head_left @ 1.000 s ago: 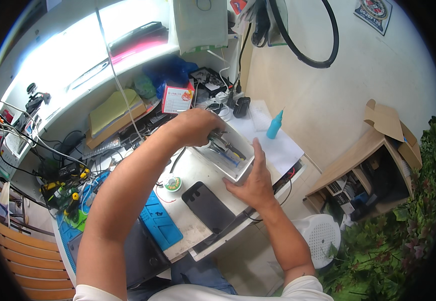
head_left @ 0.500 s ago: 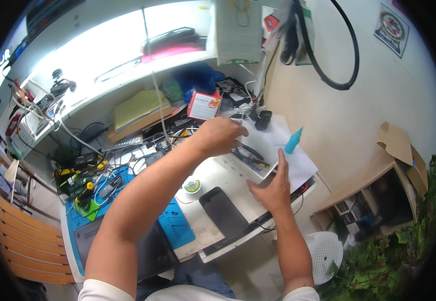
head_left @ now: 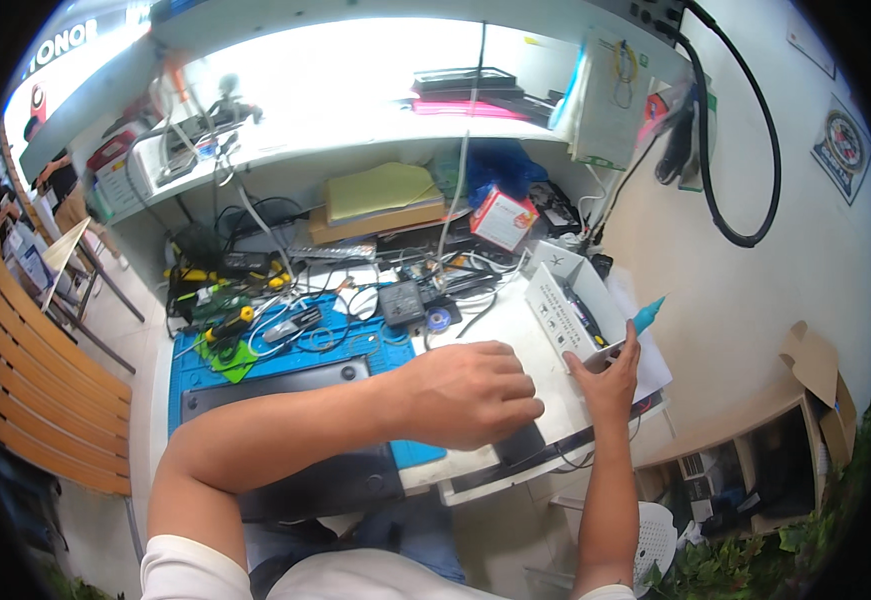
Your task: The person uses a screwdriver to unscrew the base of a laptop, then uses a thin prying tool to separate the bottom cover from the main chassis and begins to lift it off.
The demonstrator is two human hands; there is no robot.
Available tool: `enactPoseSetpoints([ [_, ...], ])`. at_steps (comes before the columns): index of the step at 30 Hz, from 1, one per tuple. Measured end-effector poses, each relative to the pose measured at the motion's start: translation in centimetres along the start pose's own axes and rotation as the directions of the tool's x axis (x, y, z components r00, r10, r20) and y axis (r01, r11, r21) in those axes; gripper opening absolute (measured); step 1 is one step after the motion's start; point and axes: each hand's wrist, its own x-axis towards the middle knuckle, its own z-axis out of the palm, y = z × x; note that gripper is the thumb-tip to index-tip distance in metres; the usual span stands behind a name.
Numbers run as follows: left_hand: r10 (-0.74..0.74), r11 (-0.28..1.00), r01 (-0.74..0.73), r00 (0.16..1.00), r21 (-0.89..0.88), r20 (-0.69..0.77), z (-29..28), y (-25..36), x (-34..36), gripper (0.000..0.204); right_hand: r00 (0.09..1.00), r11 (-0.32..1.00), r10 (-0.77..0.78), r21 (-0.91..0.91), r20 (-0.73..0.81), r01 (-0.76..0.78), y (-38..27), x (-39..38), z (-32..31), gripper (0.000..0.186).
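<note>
Looking down at a pretty cluttered repair bench; the left hand (head_left: 470,395) hovers low over the white worktop (head_left: 500,330) with its fingers curled under in a loose fist, knuckles up; can't tell if there's anything inside it, since the back of the hand hides the palm; a dark flat device (head_left: 520,443) pokes out just below its fingertips, right at the bench's front edge. The right hand (head_left: 605,375) sits further right, fingers up and partly spread, touching the near end of a white open box (head_left: 565,300) that lies tilted on the worktop; it looks more like a steadying touch than a full grasp; small dark bits lie inside the box, too small to make out. A teal nozzle-tipped bottle (head_left: 647,314) stands just beside that hand, on white paper (head_left: 652,370). Left of everything there's a blue work mat (head_left: 285,350) covered in cables and yellow-handled tools; a black laptop-like slab (head_left: 285,385) lies along its near side, under the left forearm. Further back, a red and white carton (head_left: 502,217) sits near a green folder stack (head_left: 380,195).
</note>
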Motion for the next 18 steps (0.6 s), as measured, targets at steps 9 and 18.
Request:
enactPoseSetpoints([
  [9, -0.154, 0.985, 0.147, 0.986, 0.091, 0.067, -8.6, 8.9, -9.4, 0.03, 0.998, 0.998, -0.028, -0.06, 0.055, 0.031, -0.7, -2.1, -3.7, 0.115],
  [18, -0.517, 0.818, 0.542, 0.84, 0.194, -0.165, -14.2, 14.1, -18.6, 0.027, 0.988, 0.998, -0.027, -0.048, 0.149, 0.034, -3.8, -7.6, -7.2, 0.099],
])
